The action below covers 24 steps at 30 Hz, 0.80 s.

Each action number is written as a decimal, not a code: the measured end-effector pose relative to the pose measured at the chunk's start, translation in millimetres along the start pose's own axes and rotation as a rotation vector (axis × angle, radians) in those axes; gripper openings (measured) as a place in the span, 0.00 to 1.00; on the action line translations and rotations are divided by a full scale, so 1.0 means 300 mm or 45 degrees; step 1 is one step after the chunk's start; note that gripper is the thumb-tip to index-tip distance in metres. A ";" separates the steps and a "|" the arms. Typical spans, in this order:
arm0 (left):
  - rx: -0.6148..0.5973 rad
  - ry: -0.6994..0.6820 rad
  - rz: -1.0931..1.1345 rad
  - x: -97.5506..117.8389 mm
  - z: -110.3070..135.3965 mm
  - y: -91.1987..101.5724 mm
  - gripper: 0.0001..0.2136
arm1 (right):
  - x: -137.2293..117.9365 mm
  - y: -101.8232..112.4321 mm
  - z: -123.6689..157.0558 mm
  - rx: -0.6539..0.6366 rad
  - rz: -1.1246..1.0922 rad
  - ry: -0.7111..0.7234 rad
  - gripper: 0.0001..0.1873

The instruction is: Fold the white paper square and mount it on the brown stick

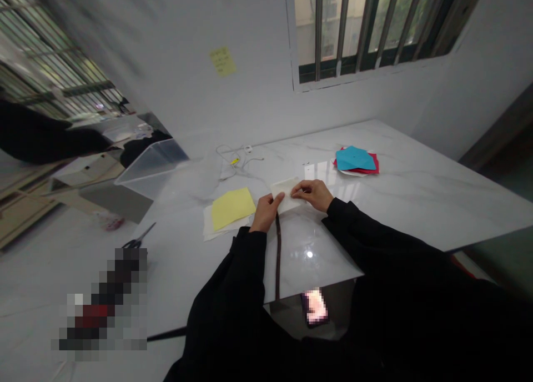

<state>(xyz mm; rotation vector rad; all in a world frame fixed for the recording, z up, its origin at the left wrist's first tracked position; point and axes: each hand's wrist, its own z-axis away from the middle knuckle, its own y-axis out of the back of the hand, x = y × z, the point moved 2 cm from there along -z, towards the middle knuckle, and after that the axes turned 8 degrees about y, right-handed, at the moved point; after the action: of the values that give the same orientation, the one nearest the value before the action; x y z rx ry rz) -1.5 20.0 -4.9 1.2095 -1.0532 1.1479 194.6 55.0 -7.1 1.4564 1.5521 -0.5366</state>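
Observation:
Both hands hold a cream-white square sheet just above the white marble-look table. My left hand is closed on its left side, with the thumb on top. At the sheet's right edge, my right hand pinches it between thumb and fingers. Left of my left hand lies a yellow sheet on top of white sheets. A narrow dark brown strip runs from below the sheet to the table's front edge. Whether the sheet is paper or cloth I cannot tell.
A stack of blue and red sheets lies at the back right. Behind the hands is a thin white cable. Scissors and a clear plastic bin are at left. A lit phone shows below the table edge.

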 end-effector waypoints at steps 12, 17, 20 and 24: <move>0.022 -0.014 -0.032 0.021 0.014 -0.001 0.30 | 0.013 -0.006 0.003 -0.017 -0.027 0.079 0.11; 0.026 -0.017 -0.023 0.019 0.014 -0.004 0.29 | 0.005 -0.008 0.005 -0.008 -0.024 0.089 0.10; 0.057 -0.024 -0.049 0.017 0.015 -0.003 0.28 | -0.006 -0.012 0.005 0.008 0.023 0.092 0.07; 0.075 -0.033 -0.050 0.014 0.016 -0.005 0.28 | -0.020 -0.018 0.005 0.016 0.122 0.078 0.06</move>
<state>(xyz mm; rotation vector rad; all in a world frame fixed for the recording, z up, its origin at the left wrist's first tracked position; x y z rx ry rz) 0.5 15.6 -0.6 1.2886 -1.0166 1.1426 189.2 49.5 -4.4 1.5613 1.5201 -0.4499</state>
